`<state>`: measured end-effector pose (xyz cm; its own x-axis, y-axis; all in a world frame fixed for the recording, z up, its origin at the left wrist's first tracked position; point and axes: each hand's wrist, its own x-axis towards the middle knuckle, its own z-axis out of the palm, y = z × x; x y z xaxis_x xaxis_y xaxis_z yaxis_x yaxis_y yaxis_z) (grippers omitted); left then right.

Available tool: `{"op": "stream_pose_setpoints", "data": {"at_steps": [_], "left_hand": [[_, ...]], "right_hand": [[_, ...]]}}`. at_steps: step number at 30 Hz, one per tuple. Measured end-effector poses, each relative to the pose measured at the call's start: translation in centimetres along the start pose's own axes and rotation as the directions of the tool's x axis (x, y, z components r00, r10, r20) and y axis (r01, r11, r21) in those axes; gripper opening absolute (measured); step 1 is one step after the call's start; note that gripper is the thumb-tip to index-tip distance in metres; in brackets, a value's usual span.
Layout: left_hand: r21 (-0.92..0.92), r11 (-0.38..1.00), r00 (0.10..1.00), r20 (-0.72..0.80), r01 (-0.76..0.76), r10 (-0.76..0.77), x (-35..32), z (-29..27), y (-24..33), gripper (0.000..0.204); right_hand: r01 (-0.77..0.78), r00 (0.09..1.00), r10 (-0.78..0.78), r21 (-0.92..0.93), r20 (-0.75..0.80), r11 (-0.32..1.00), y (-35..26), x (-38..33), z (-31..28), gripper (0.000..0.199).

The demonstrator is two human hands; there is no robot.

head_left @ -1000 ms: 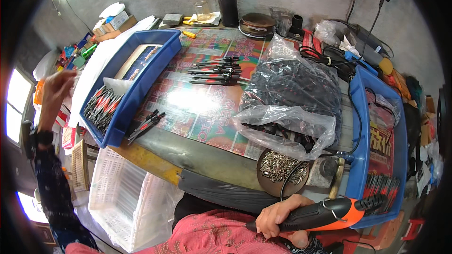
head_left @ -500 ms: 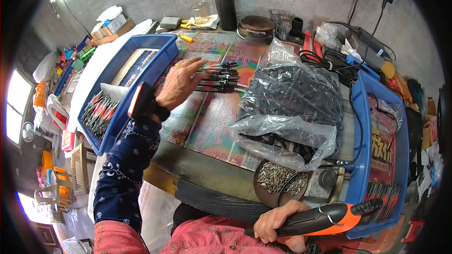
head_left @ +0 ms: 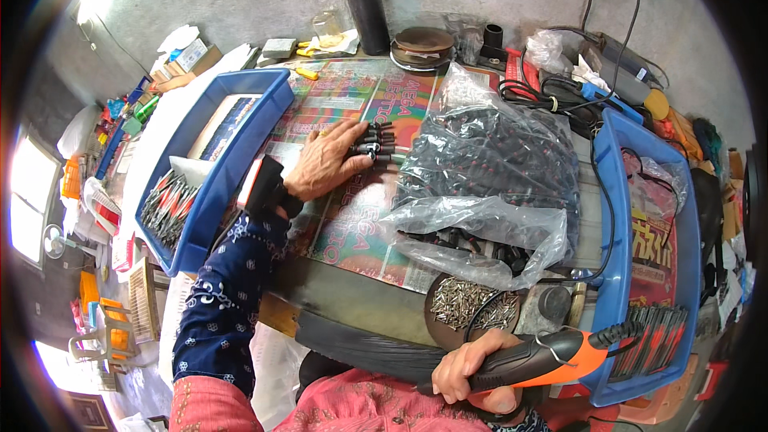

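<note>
My left hand (head_left: 326, 162) lies palm down over a row of slim black pen-like pieces (head_left: 379, 141) on a colourful printed sheet (head_left: 344, 228). Its fingers are stretched across the pieces and the thumb is spread toward me, hiding their left ends. Close to my body, my right hand (head_left: 474, 370) is wrapped round an orange and black power screwdriver (head_left: 552, 356), held sideways with its coiled cord end to the right. Just beyond that hand, a round brown dish (head_left: 438, 326) holds many small metal pieces (head_left: 472, 304).
A clear plastic bag (head_left: 492, 168) full of black parts fills the table's middle right. Blue trays with slim red and black pieces stand left (head_left: 276, 96) and right (head_left: 612, 232). At the back are a black flask (head_left: 365, 8) and brown discs (head_left: 422, 48); a cable (head_left: 614, 224) runs along the right.
My left hand has come down onto the black pieces and shifted slightly right, covering more of them. My right hand keeps hold of the power screwdriver. The view has shifted a little.
</note>
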<state>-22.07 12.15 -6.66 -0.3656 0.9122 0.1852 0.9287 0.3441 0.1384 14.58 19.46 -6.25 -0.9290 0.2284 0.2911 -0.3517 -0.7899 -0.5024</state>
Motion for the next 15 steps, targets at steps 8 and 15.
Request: {"op": "stream_pose_setpoints", "data": {"at_steps": [8, 15], "left_hand": [[-0.001, 1.000, 0.999, -0.040, -0.022, 0.022, -7.3, -1.0, 4.5, 0.069], [-0.051, 0.998, 0.999, -0.022, -0.044, 0.043, -10.5, -1.4, 7.0, 0.071]], "right_hand": [[0.030, 0.998, -0.037, -0.141, -0.042, 0.990, 1.0, -0.1, 1.0, 0.050], [0.041, 0.998, -0.051, -0.196, -0.048, 0.980, 1.9, -0.1, 2.8, 0.053]]}}
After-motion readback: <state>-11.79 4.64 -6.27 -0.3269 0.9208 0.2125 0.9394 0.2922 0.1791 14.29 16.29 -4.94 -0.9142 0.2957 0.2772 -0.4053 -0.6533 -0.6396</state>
